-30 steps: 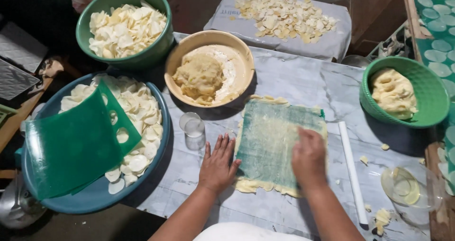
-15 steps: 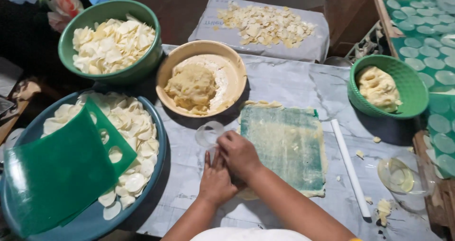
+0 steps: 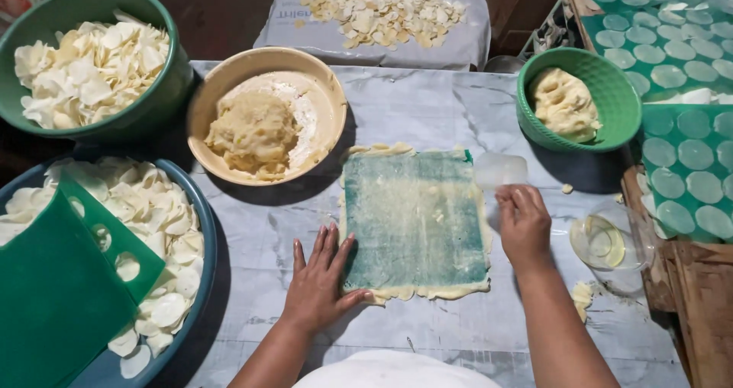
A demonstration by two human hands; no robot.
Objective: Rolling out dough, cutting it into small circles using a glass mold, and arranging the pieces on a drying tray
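A green plastic sheet (image 3: 416, 216) lies flat over thin rolled dough on the grey marbled table cover (image 3: 427, 105), with pale dough showing along its edges. My left hand (image 3: 321, 281) rests flat on the table, fingers spread, fingertips at the sheet's lower left edge. My right hand (image 3: 524, 224) is at the sheet's right edge with bent fingers. Its fingertips are on a small clear glass (image 3: 500, 170), which looks blurred, just off the sheet's upper right corner.
A tan bowl of dough (image 3: 259, 128) stands left of the sheet, a green basket of dough (image 3: 573, 101) at right. Far left are a green bowl of white chips (image 3: 92, 67) and a blue basin (image 3: 202, 235) holding a green board (image 3: 61, 296). A clear tub with yellow liquid (image 3: 611, 243) stands near my right wrist.
My right hand has carried the clear glass from the left of the sheet across to its upper right corner. My left hand has come down flat at the sheet's lower left edge.
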